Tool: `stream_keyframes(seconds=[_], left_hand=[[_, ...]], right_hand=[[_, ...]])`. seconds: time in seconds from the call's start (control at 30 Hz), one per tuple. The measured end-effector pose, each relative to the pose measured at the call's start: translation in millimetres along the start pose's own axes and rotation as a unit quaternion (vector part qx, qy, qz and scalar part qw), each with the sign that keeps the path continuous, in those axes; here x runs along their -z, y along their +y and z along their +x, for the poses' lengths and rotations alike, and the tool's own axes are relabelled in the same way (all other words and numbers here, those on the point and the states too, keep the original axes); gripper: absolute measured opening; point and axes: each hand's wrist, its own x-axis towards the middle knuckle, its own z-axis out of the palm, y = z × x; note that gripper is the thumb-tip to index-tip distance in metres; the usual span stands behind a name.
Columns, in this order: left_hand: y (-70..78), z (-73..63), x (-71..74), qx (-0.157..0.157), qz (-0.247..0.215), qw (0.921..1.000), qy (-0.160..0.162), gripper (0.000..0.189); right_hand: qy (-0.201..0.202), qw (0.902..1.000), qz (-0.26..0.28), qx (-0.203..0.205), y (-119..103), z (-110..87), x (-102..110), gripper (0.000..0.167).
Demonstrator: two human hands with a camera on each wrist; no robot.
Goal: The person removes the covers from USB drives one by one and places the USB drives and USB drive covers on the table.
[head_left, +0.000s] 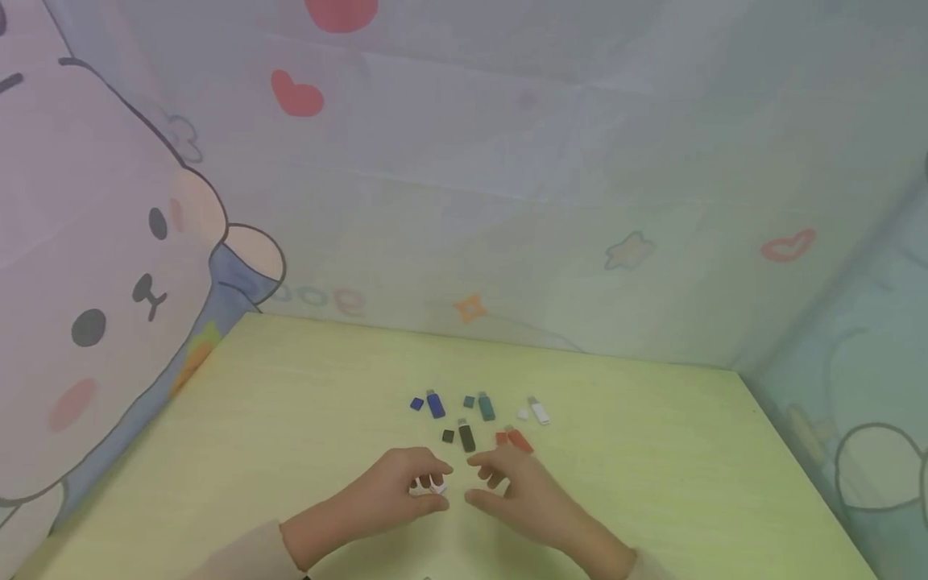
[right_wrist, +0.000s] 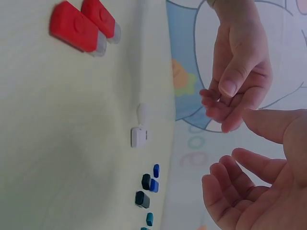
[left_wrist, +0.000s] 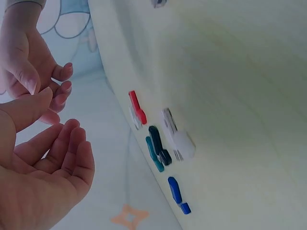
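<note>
My left hand (head_left: pixel 391 490) and right hand (head_left: pixel 524 495) hover over the table facing each other, fingers loosely bent and holding nothing. A small white item (head_left: pixel 438 487) shows partly behind the left fingers; in the right wrist view it is a white block (right_wrist: pixel 139 137) beside a white rounded piece (right_wrist: pixel 142 114). Beyond the hands lie uncapped USB flash drives with their caps: a black drive (head_left: pixel 467 438) with its cap (head_left: pixel 448 436), and a red drive (head_left: pixel 519 440) with a red cap (head_left: pixel 502 438), just past the right fingers.
Farther back lie a blue drive (head_left: pixel 436 405) with its cap (head_left: pixel 416 403), a teal drive (head_left: pixel 486 408) with its cap (head_left: pixel 469 401), and a white drive (head_left: pixel 540 412) with its cap (head_left: pixel 522 414). A printed curtain (head_left: pixel 464 201) hangs behind the pale table (head_left: pixel 652 451).
</note>
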Motion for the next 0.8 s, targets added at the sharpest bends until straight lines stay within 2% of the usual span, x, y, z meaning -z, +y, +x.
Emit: stream_keyframes(seconds=[0.27,0.47,0.57,0.7,0.8], left_hand=[[3.2,0.1,-19.1,0.015,-0.024,0.9993,-0.022,0.032],[1.7,-2.9,-30.5,0.015,-0.059,0.9969,-0.051,0.033],[1.1,-5.0,-33.9,0.026,-0.074,0.9948,-0.064,0.032],[0.3,-7.8,-37.8,0.047,-0.088,0.9917,-0.081,0.032],[-0.4,-9.5,-40.4,0.053,-0.094,0.9901,-0.090,0.032]], right_hand=[[-0.022,0.9992,0.032,-0.008,-0.8,-24.2,-7.1,0.041],[-0.064,0.9930,0.070,-0.070,4.5,-35.7,-16.2,0.039],[-0.078,0.9883,0.084,-0.100,7.8,-38.8,-21.8,0.036],[-0.077,0.9884,0.093,-0.093,13.5,-43.4,-28.7,0.035],[-0.069,0.9914,0.092,-0.062,18.6,-47.2,-32.1,0.036]])
